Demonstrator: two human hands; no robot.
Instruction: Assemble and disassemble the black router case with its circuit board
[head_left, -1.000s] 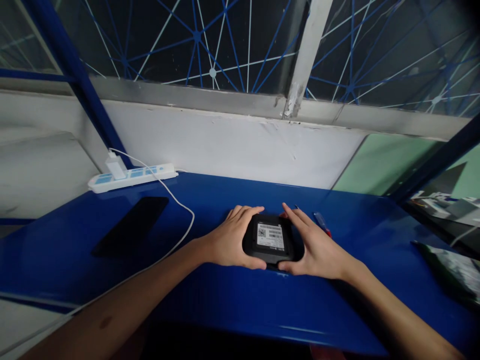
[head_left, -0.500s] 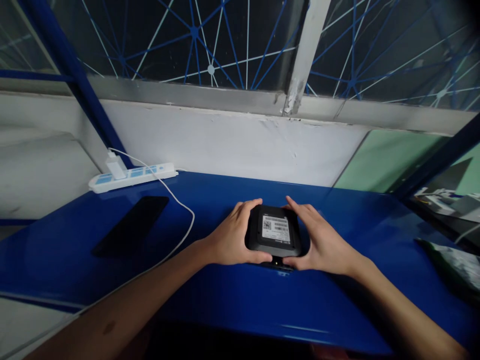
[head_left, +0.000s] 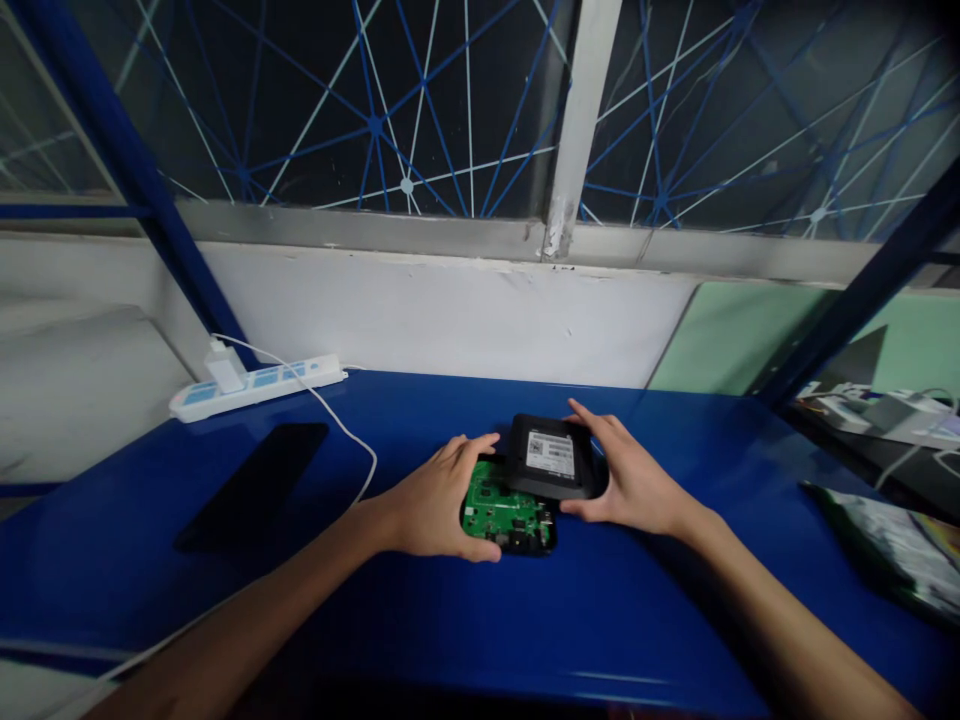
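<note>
A green circuit board (head_left: pixel 499 512) lies exposed in a shallow black casing on the blue table. My left hand (head_left: pixel 435 500) grips this casing from its left side, thumb at the near edge and fingers at the far edge. Above the board's right part, a black cover (head_left: pixel 551 485) with a white printed label is raised and shifted to the right. My right hand (head_left: pixel 634 475) holds that cover by its right side, thumb along the near edge. The cover hides the far right portion of the board.
On the blue table (head_left: pixel 450 630), a dark flat slab (head_left: pixel 255 480) lies at left, with a white power strip (head_left: pixel 259 385) and plugged-in adapter behind it. A white cable (head_left: pixel 337 410) runs toward my left arm. At right lies a shiny packet (head_left: pixel 885 540).
The labelled cover has come off the casing and moved right in my right hand, baring the green board. My left hand has stayed with the lower casing. The camera view has tilted slightly.
</note>
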